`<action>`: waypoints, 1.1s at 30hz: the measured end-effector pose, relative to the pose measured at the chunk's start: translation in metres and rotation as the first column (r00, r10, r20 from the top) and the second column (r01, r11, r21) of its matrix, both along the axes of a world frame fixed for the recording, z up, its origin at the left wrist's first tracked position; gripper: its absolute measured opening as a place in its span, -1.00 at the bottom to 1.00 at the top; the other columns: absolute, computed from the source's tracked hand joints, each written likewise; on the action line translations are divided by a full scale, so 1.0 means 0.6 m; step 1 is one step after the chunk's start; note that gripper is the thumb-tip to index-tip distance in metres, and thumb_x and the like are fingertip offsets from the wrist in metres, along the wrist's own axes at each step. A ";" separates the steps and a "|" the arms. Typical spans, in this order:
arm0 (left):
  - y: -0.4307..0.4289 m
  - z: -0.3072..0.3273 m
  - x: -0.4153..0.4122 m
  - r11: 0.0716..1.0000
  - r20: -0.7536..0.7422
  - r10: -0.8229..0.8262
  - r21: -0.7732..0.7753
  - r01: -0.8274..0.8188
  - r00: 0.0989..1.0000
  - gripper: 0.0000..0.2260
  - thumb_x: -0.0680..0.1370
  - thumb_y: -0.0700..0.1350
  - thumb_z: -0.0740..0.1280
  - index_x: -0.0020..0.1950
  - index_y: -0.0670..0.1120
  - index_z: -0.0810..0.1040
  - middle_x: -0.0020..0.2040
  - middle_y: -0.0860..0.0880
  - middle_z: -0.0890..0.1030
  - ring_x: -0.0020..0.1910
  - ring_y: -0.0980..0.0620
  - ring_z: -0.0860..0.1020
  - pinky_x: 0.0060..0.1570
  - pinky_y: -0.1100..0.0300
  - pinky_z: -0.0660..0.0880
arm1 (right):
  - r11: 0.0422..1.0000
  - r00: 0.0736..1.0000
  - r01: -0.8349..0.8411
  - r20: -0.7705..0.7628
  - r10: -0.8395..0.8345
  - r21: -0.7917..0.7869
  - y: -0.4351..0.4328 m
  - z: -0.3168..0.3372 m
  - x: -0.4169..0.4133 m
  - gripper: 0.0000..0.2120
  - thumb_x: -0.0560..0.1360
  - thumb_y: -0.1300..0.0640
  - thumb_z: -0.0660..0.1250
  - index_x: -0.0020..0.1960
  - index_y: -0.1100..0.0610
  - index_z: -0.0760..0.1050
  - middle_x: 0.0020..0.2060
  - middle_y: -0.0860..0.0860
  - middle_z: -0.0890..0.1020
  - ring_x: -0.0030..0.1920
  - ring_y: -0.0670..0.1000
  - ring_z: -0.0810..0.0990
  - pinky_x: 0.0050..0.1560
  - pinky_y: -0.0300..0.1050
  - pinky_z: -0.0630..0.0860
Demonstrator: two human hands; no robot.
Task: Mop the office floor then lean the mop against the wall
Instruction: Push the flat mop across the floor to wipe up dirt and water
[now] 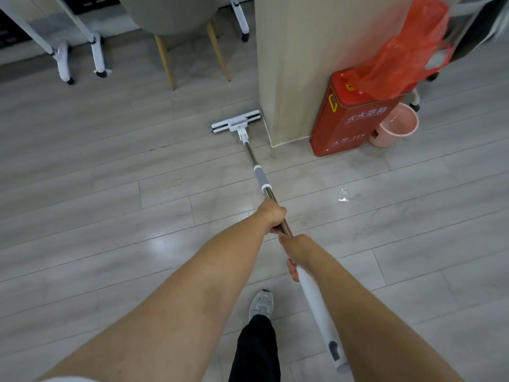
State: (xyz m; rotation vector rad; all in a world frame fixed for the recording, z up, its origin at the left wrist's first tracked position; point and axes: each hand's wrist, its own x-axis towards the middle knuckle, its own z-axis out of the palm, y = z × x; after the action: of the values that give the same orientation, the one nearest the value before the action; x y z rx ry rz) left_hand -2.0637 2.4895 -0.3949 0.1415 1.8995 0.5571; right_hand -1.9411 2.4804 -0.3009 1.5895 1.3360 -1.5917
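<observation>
Both forearms (192, 285) are bare. A black trouser leg (256, 351) meets the grey-and-white sneaker (261, 304). A white sleeve edge (68, 379) shows well left of it.

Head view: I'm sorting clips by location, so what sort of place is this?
Probably an office: wheeled white desk legs, a grey chair, and a red fire-extinguisher box beside a pillar.

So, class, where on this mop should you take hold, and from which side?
Take the mop by its pole, well behind the flat head: the left hand on the bare metal shaft, the right hand on the white sleeve, both from above, because the pole slants up from the floor.
</observation>
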 end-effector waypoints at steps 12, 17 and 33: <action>-0.224 -0.035 0.372 0.999 0.031 -0.035 0.007 0.035 0.999 -0.71 0.53 -0.09 0.27 0.23 -0.12 0.41 0.02 -0.19 0.64 -0.11 -0.20 0.68 -0.18 -0.16 0.67 | 0.999 0.999 -0.031 0.029 0.032 -0.010 -0.225 0.010 0.384 -0.60 0.69 -0.12 0.07 0.02 0.21 0.41 -0.53 0.09 0.47 -0.59 0.05 0.43 -0.36 -0.13 0.52; -0.336 -0.027 0.550 0.998 0.069 -0.055 0.017 0.054 0.996 -0.70 0.53 -0.10 0.27 0.24 -0.10 0.40 0.04 -0.18 0.63 -0.09 -0.18 0.67 -0.16 -0.16 0.67 | 1.000 1.000 -0.005 0.025 0.006 -0.019 -0.336 0.018 0.568 -0.59 0.68 -0.13 0.11 0.01 0.22 0.42 -0.49 0.11 0.48 -0.58 0.04 0.42 -0.40 -0.13 0.46; -0.365 0.016 0.633 0.998 0.043 -0.058 0.042 0.057 0.997 -0.65 0.52 -0.07 0.28 0.29 -0.10 0.39 0.06 -0.16 0.61 -0.10 -0.16 0.65 -0.22 -0.10 0.68 | 1.000 0.998 0.026 0.065 -0.027 0.015 -0.366 0.053 0.641 -0.53 0.67 -0.12 0.12 -0.04 0.30 0.48 -0.44 0.18 0.54 -0.51 0.11 0.46 -0.27 -0.07 0.53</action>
State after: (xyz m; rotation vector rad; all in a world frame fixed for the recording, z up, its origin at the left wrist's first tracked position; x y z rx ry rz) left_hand -1.6839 2.2705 -0.3855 0.2078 1.8362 0.5555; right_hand -1.5567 2.2607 -0.2689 1.6593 1.2995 -1.5353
